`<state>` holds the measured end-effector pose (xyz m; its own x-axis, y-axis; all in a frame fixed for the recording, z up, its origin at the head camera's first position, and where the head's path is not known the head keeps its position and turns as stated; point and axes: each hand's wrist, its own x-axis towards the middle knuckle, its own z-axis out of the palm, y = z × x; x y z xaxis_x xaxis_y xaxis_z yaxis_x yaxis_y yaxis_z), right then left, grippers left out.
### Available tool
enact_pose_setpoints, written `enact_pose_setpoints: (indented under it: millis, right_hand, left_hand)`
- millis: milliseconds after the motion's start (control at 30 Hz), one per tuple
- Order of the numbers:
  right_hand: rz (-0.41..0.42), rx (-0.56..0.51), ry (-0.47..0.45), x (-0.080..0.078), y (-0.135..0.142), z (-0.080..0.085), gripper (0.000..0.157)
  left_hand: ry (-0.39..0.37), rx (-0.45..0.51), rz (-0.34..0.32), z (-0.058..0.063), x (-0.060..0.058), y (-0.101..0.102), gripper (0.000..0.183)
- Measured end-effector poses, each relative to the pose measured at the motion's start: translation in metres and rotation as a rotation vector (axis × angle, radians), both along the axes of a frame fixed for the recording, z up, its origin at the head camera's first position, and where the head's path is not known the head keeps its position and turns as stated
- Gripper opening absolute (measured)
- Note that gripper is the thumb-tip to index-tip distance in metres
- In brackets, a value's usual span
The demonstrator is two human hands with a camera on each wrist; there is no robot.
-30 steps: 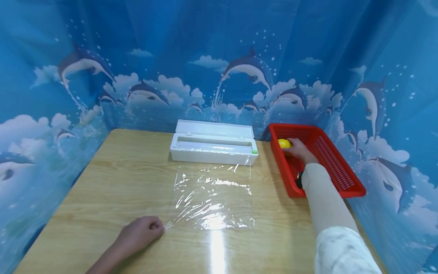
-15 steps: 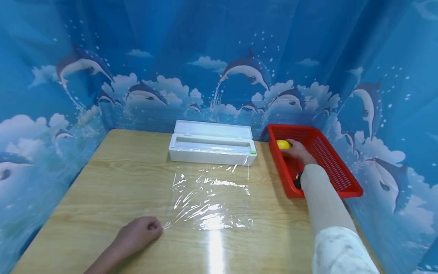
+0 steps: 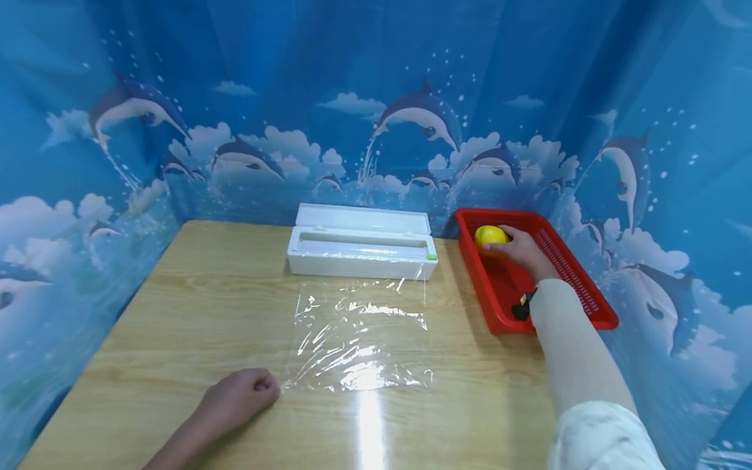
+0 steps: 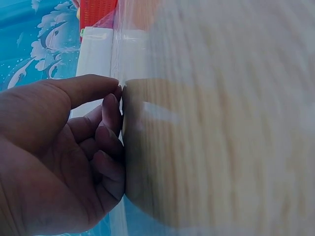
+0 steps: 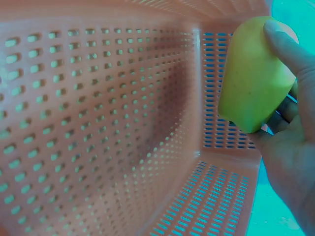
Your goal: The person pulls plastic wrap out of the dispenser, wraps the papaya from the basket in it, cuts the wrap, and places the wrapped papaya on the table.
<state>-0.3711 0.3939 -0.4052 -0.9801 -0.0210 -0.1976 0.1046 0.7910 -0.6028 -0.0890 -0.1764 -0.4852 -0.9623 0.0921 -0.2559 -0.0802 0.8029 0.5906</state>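
My left hand (image 3: pixel 237 398) rests near the front of the table and pinches a corner of clear cling film (image 3: pixel 361 339) between thumb and forefinger. The film lies wrinkled and shiny across the wood, running out from a white dispenser box (image 3: pixel 352 266) whose lid stands up. Over at the right, my right hand (image 3: pixel 527 254) holds a smooth yellow fruit (image 3: pixel 490 237) inside a red basket (image 3: pixel 485 297). In the right wrist view the fruit (image 5: pixel 253 73) looks longish with a lobed end, thumb on one side and fingers behind; its exact kind is unclear.
The wooden table (image 3: pixel 194 300) extends left of the film. A blue dolphin-print curtain (image 3: pixel 329 78) closes off the back and both sides. The dispenser has a green piece (image 3: pixel 431 257) at its right end. A black wrist device (image 3: pixel 521 309) shows at the right cuff.
My right hand has lifted the yellow fruit slightly within the basket, and more of the fruit shows. The left hand keeps its pinch on the film. The head view has shifted a little.
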Motion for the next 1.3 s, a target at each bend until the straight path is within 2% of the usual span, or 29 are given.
enact_pose_setpoints:
  millis: [267, 467, 700, 800, 1033, 1300]
  right_hand:
    - [-0.019, -0.017, 0.049, 0.017, 0.002, 0.016, 0.092]
    - [-0.003, -0.024, 0.070, 0.028, -0.003, 0.032, 0.097]
    - [-0.003, -0.034, 0.143, 0.037, -0.015, 0.052, 0.090]
    - [-0.003, -0.050, 0.155, 0.043, -0.020, 0.058, 0.091]
    - [-0.006, -0.092, 0.107, 0.063, -0.050, 0.063, 0.098]
    - [0.046, -0.144, 0.074, 0.088, -0.105, 0.068, 0.091]
  left_hand:
    - [-0.016, 0.013, 0.002, 0.000, 0.000, 0.000, 0.005]
    - [-0.013, 0.006, -0.002, -0.001, 0.000, 0.000, 0.006]
    - [-0.009, 0.021, 0.003, -0.001, 0.000, 0.000, 0.008]
    - [-0.004, 0.027, 0.006, 0.000, 0.000, 0.000, 0.010]
    - [-0.009, 0.039, 0.005, 0.000, 0.001, 0.001, 0.010]
    - [-0.009, 0.033, 0.007, 0.000, 0.000, 0.000, 0.008]
